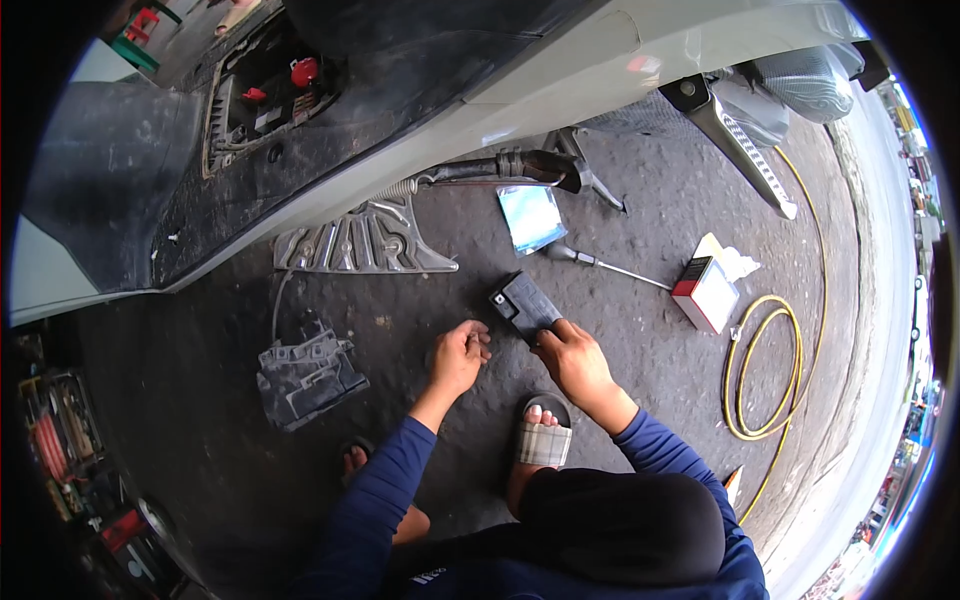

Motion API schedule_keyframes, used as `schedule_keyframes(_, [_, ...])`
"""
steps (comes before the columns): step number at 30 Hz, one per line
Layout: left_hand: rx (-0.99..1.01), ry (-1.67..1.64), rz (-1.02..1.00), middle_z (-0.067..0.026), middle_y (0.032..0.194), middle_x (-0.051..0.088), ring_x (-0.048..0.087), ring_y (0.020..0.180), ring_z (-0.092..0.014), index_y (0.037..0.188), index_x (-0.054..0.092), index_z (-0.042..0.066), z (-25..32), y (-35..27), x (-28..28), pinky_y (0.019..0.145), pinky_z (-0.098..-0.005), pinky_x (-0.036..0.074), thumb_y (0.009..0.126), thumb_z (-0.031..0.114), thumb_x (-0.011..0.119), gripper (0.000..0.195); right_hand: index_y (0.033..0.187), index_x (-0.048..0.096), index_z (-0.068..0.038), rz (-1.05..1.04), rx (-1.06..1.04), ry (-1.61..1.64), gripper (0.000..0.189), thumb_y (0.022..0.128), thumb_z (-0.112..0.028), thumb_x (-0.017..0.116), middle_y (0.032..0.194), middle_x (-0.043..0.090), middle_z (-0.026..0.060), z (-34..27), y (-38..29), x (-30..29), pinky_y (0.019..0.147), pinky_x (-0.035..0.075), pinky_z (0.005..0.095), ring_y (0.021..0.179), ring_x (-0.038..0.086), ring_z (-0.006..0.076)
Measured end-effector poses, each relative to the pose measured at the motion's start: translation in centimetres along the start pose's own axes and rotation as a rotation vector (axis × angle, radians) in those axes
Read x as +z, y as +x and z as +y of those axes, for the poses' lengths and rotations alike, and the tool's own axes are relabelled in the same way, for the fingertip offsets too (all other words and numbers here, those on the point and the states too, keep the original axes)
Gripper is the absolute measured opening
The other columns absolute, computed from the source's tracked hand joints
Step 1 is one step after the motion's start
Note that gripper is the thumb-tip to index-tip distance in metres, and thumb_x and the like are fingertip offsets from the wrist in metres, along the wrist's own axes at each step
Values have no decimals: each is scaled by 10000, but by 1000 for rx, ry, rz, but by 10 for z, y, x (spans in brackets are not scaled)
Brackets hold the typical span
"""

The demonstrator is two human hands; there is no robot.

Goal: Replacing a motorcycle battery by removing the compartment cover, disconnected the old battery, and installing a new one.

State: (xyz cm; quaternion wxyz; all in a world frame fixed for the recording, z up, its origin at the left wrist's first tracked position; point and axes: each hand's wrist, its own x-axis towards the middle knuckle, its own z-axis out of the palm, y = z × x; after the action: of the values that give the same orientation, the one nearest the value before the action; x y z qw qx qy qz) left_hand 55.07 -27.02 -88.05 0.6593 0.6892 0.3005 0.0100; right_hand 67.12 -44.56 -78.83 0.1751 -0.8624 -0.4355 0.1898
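Note:
My right hand (576,361) grips one end of a black motorcycle battery (526,306), with a terminal showing at its far end. Left of the battery is my left hand (459,356), its fingers slightly curled and holding nothing. A scooter (450,135) spans the upper view, with an open compartment (262,105) in its floorboard, where red caps and wiring show. On the ground to the left lies a dusty black plastic cover (311,379). Beyond the battery are a screwdriver (611,266) and a shiny blue-silver packet (531,217).
At right stand an opened small box (706,292) and a coiled yellow hose (731,382). The scooter's footpeg (742,150) juts out at upper right, its stand (600,180) reaches the ground, and a ribbed metal part (360,244) sits below the body. Tools in a tray (64,435) are at far left.

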Motion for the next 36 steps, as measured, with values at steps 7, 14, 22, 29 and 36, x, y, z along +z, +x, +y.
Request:
schedule_keyframes(7, [-425, -833, -279, -84, 894, 677, 664, 765, -207, 1066, 634, 30, 1, -23, 26, 726, -355, 555, 983, 186, 491, 227, 1009, 665, -74, -8, -286, -2, 244, 766, -75, 640, 943, 561, 92, 5, 2, -15, 812, 456, 380, 936, 550, 272])
schedule_keyframes(14, [-580, -1369, -410, -56, 892, 654, 636, 806, -164, 980, 623, 92, -22, -27, 49, 730, -322, 526, 985, 300, 544, 222, 1141, 602, -4, 364, -84, 382, 395, 761, -11, 711, 1093, 584, 174, -4, 0, -7, 853, 505, 367, 988, 606, 338])
schedule_keyframes(22, [275, 672, 98, -191, 1161, 618, 638, 1027, -355, 1159, 585, 16, -4, -25, 13, 876, -432, 527, 891, 120, 630, 291, 1385, 400, 14, 350, 83, 356, 976, 619, -320, 904, 1277, 517, 201, 41, -23, 40, 963, 480, 428, 1148, 559, 372])
schedule_keyframes(29, [230, -389, 123, -157, 1299, 594, 545, 1240, -241, 1266, 568, -31, 24, 38, -2, 1065, -378, 401, 984, 186, 545, 357, 1224, 451, 1, 417, 319, 560, 735, 638, -153, 867, 1024, 668, 204, 16, 15, 39, 892, 506, 405, 1005, 662, 323])
schedule_keyframes(36, [-387, -980, -70, -199, 1103, 688, 630, 1065, -280, 1038, 636, -19, 17, 75, 23, 992, -402, 455, 948, 321, 483, 383, 1257, 463, 7, 148, 358, 138, 790, 666, -404, 789, 943, 669, 250, -13, 30, -32, 769, 528, 470, 860, 664, 422])
